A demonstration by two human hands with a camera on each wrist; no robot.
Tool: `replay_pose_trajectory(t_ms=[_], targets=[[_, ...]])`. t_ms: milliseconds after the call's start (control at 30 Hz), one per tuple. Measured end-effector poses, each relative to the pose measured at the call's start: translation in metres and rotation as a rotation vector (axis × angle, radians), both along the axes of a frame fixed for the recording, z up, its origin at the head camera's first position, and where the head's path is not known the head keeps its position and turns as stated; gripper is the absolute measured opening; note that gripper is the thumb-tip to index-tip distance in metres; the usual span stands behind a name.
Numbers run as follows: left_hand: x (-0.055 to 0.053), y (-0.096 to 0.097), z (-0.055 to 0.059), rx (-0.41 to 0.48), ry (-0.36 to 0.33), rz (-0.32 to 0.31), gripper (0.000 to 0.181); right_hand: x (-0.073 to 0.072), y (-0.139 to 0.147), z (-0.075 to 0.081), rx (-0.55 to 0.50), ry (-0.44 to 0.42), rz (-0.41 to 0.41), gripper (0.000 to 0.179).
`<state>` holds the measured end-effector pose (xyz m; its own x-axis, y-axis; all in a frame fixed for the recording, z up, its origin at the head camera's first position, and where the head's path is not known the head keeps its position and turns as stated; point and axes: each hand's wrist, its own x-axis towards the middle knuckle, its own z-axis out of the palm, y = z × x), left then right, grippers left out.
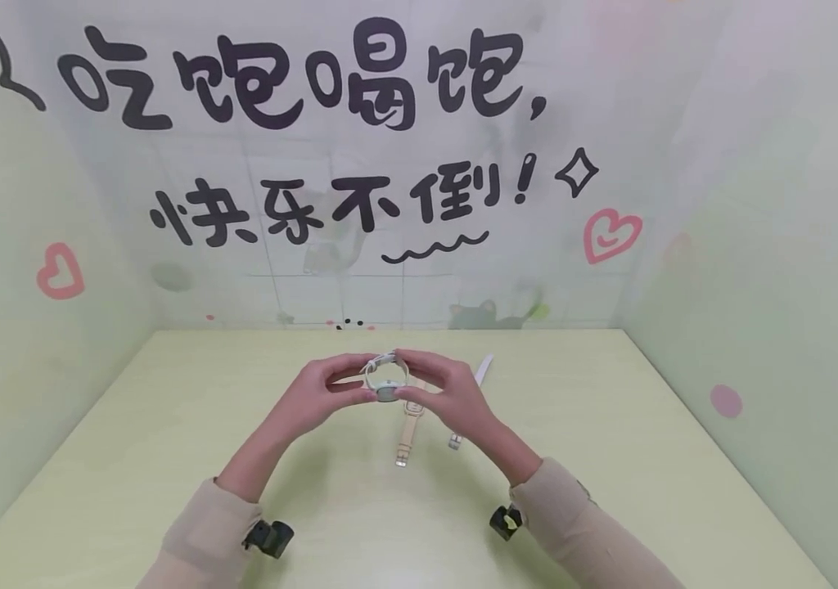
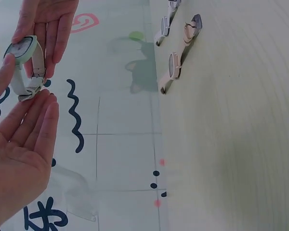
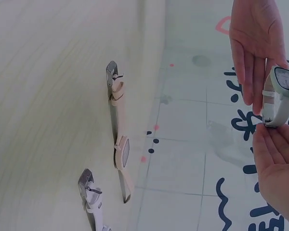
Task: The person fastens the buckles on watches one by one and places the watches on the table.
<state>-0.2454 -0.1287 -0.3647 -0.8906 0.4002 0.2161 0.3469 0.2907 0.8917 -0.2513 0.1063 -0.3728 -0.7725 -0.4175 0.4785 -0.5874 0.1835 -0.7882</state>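
Both hands hold a pale green and white wristwatch [image 1: 387,393] raised above the table, its strap buckled into a loop. My left hand [image 1: 316,396] grips it from the left and my right hand [image 1: 457,396] from the right. In the left wrist view the left thumb touches the edge of the watch case [image 2: 21,50], with the fingers near the buckle. The right wrist view shows the right thumb at the dial [image 3: 284,78] and fingertips under the strap. Below the right hand lies a beige watch [image 1: 409,432], strap unbuckled, partly hidden by that hand.
A white watch [image 1: 484,370] lies on the pale table [image 1: 360,523] to the right, its middle hidden behind the right hand. A back wall [image 1: 279,286] with black lettering and side walls enclose the table. Black wrist cameras [image 1: 269,538] hang at both sleeves.
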Motion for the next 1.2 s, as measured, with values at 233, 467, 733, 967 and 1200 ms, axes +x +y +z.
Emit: replay_pose_trajectory(t_ms=[233, 467, 733, 967, 1200], targets=[[-0.005, -0.008, 0.002, -0.064, 0.023, 0.044, 0.052, -0.006, -0.008, 0.003, 0.041, -0.018, 0.004, 0.05], [-0.012, -0.016, 0.006, -0.125, 0.057, 0.085, 0.048, -0.019, -0.018, 0.004, 0.09, -0.029, 0.007, 0.047], [-0.024, -0.025, 0.002, -0.208, 0.058, 0.095, 0.048, -0.035, -0.03, 0.001, 0.131, -0.09, 0.022, 0.05], [-0.038, -0.032, -0.007, -0.354, 0.086, 0.082, 0.047, -0.052, -0.04, -0.009, 0.22, -0.134, 0.017, 0.051], [-0.049, -0.034, -0.013, -0.488, 0.094, 0.066, 0.047, -0.061, -0.049, -0.015, 0.354, -0.148, -0.012, 0.054]])
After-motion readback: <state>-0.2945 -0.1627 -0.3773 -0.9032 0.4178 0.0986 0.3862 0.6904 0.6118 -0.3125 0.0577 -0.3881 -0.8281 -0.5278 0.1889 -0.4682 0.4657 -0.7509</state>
